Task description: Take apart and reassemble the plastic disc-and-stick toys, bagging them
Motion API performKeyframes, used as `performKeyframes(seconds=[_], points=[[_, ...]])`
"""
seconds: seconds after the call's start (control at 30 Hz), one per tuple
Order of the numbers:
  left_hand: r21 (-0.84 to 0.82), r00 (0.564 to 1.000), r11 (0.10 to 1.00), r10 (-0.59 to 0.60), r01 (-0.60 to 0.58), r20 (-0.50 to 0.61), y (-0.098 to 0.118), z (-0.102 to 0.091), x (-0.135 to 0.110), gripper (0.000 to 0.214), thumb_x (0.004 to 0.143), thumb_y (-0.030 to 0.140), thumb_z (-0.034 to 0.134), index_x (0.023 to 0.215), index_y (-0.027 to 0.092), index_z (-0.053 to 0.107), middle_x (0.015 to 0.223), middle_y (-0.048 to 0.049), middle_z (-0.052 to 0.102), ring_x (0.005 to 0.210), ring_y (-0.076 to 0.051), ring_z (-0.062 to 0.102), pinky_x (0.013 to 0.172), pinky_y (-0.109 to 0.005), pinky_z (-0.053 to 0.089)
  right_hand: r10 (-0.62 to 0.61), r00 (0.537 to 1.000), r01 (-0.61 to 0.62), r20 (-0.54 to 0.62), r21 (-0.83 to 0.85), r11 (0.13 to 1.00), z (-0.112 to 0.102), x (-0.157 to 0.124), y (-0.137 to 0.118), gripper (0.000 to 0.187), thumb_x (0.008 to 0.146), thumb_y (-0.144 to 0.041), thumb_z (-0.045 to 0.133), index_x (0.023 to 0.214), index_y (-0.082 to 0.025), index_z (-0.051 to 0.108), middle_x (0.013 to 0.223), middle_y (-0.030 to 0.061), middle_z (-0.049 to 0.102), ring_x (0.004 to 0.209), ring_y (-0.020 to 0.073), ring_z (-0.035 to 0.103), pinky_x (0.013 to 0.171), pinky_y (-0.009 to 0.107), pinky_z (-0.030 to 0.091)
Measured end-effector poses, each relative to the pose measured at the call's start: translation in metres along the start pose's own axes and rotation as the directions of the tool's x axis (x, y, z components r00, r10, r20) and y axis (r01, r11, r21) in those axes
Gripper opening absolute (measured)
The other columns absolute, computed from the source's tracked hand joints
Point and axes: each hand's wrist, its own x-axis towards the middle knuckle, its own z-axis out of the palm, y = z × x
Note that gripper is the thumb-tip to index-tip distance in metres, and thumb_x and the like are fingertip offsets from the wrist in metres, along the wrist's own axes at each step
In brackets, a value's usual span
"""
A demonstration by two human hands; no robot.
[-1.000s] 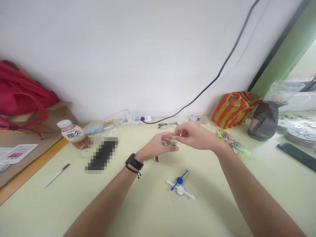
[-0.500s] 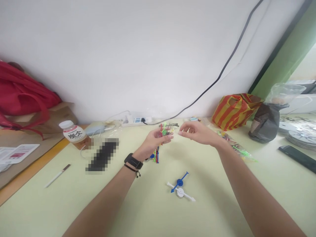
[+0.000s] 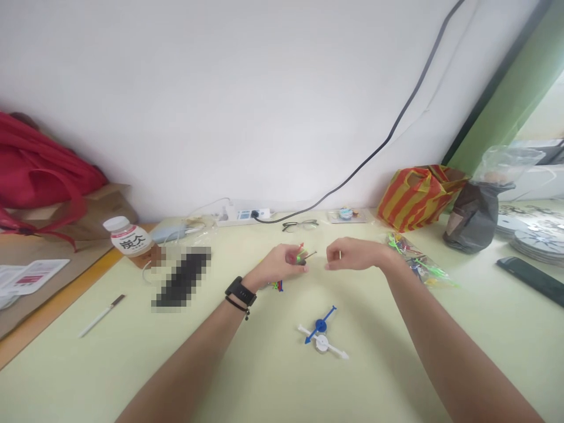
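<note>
My left hand [image 3: 277, 265], with a dark watch on its wrist, is closed around a small bunch of plastic arrow spinners [image 3: 301, 257]; red and green parts stick out past the fingertips. Below that hand, partly hidden by it, more coloured arrow pieces [image 3: 278, 286] lie on the table. My right hand [image 3: 355, 254] hovers just to the right, thumb and fingers curled into a pinch; whatever is between the tips is too small to make out. Nearer to me, a blue arrow spinner [image 3: 321, 325] overlaps a white arrow spinner [image 3: 322, 343] on the tabletop.
A bag of coloured spinners [image 3: 416, 264] lies right of my right hand. Glasses [image 3: 300, 225] and a power strip [image 3: 242, 216] sit by the wall. A bottle [image 3: 132, 241] and a pen-like stick [image 3: 102, 316] are left; a striped bag [image 3: 416, 197] and stacked discs [image 3: 540, 244] are right.
Both hands have come down lower and closer to the table, uncovering the glasses behind. The spinners in my left hand have tilted. The two spinners in front stay put.
</note>
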Motion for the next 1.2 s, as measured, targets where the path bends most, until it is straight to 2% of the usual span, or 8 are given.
performKeyframes(seconds=[0.1,0.17,0.37,0.5,0.63,0.8,0.97,1.2], points=[[-0.020,1.000,1.000,-0.011,0.011,-0.017,-0.001,0.007,-0.001,0.055,0.071,0.038,0.088,0.118,0.015,0.072,0.082,-0.0021,0.065,0.074,-0.016,0.059,0.067,-0.028,0.046,-0.010,0.964,0.032,0.265,-0.078,0.996,0.007,-0.008,-0.028,0.030,0.079,-0.049,0.073,0.086,-0.020,0.072,0.092,0.0046,0.075,0.078,0.0203,0.067,0.061,0.027,0.043],[-0.105,0.999,0.994,-0.009,0.006,-0.036,-0.001,0.012,0.000,0.070,0.070,0.034,0.089,0.133,0.017,0.064,0.091,-0.0039,0.069,0.080,-0.017,0.062,0.074,-0.029,0.049,-0.028,0.947,0.073,0.320,-0.129,0.989,0.014,-0.013,-0.053,0.039,0.072,-0.055,0.078,0.090,-0.021,0.073,0.094,0.0030,0.075,0.079,0.0211,0.067,0.060,0.027,0.042],[-0.281,0.999,0.960,-0.021,0.013,-0.025,0.006,0.023,0.000,0.040,0.076,0.037,0.088,0.106,0.014,0.072,0.109,-0.0123,0.074,0.100,-0.024,0.068,0.090,-0.036,0.051,0.022,0.931,0.070,0.364,-0.238,0.969,0.041,-0.015,-0.097,0.034,0.050,-0.023,0.093,0.075,-0.021,0.071,0.084,0.0012,0.072,0.075,0.0221,0.066,0.059,0.027,0.040],[-0.330,0.998,0.943,-0.051,0.042,-0.019,0.004,0.026,-0.001,0.060,0.071,0.036,0.092,0.124,0.017,0.070,0.103,-0.0097,0.076,0.098,-0.023,0.070,0.090,-0.036,0.051,-0.014,0.938,0.083,0.345,-0.187,0.979,0.050,-0.006,-0.093,0.023,0.057,-0.003,0.080,0.056,-0.019,0.063,0.067,-0.0005,0.067,0.059,0.0176,0.060,0.056,0.028,0.038],[-0.331,0.997,0.941,-0.083,0.078,-0.002,-0.006,0.025,0.000,0.076,0.070,0.035,0.093,0.137,0.017,0.063,0.098,-0.0098,0.075,0.095,-0.024,0.071,0.086,-0.037,0.052,-0.091,0.951,0.133,0.295,-0.127,0.983,0.048,-0.003,-0.079,0.023,0.060,0.003,0.066,0.059,-0.020,0.065,0.069,-0.0012,0.068,0.057,0.0146,0.055,0.052,0.026,0.035],[-0.278,0.998,0.960,-0.021,0.039,0.066,-0.005,0.020,0.002,0.054,0.071,0.033,0.090,0.117,0.014,0.071,0.098,-0.0102,0.076,0.091,-0.023,0.069,0.081,-0.032,0.051,-0.245,0.961,0.246,0.129,0.006,0.969,0.025,-0.015,-0.065,0.019,0.066,-0.002,0.062,0.069,-0.021,0.063,0.073,-0.0016,0.067,0.060,0.0134,0.055,0.051,0.024,0.034],[-0.240,0.993,0.971,0.029,-0.001,0.114,0.000,0.020,0.000,0.039,0.072,0.038,0.088,0.099,0.014,0.074,0.088,-0.0068,0.074,0.083,-0.022,0.067,0.075,-0.030,0.049,-0.335,0.899,0.387,-0.282,0.152,0.909,-0.011,-0.039,-0.060,0.009,0.077,-0.015,0.065,0.079,-0.022,0.059,0.077,-0.0008,0.066,0.069,0.0156,0.061,0.061,0.026,0.046],[-0.089,0.999,0.996,-0.028,0.032,0.036,-0.002,0.021,-0.002,0.036,0.074,0.041,0.087,0.096,0.016,0.073,0.082,-0.0023,0.066,0.071,-0.015,0.057,0.066,-0.027,0.040,-0.036,0.621,0.416,-0.783,0.290,0.862,-0.028,-0.049,-0.055,0.010,0.082,-0.027,0.069,0.085,-0.019,0.065,0.077,0.0056,0.072,0.070,0.0202,0.069,0.064,0.031,0.056]])
